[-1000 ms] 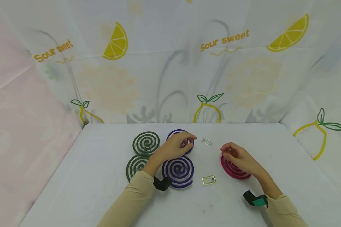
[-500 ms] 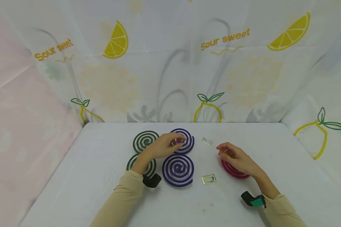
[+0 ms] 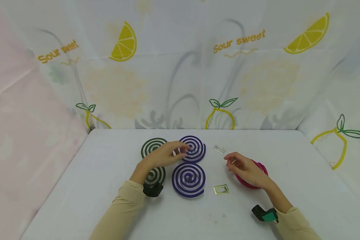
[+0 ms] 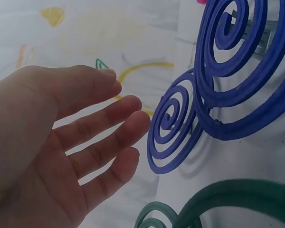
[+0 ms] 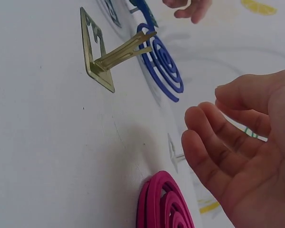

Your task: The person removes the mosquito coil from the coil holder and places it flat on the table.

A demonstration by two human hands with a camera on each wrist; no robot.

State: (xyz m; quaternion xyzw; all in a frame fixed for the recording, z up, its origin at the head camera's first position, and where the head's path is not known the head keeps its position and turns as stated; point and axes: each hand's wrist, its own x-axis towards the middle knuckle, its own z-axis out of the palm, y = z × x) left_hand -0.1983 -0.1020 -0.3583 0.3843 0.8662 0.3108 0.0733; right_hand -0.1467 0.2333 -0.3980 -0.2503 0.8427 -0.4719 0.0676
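Observation:
My left hand [image 3: 171,152] hovers with loosely bent, empty fingers between the far green mosquito coil [image 3: 151,144] and the far blue mosquito coil [image 3: 199,151]. The near blue mosquito coil [image 3: 188,191] is raised on a metal stand [image 4: 262,40], seen in the left wrist view. Partly behind my left forearm is the near green mosquito coil [image 3: 157,176]. My right hand [image 3: 247,170], also empty with relaxed fingers, is over the pink mosquito coils [image 3: 264,168], which it partly covers. In the right wrist view those pink coils [image 5: 164,204] lie below the fingers, apart from them.
A gold-coloured metal coil stand [image 3: 217,193], its prong bent up, lies in front of my right hand's left side. A silvery stand [image 3: 219,149] lies farther back. All rest on a white table [image 3: 78,186], with a lemon-print cloth [image 3: 180,76] hanging behind.
My left hand has drawn back leftward from over the far blue coil, uncovering most of it. My right hand has shifted slightly left, showing more of the pink coils' right side.

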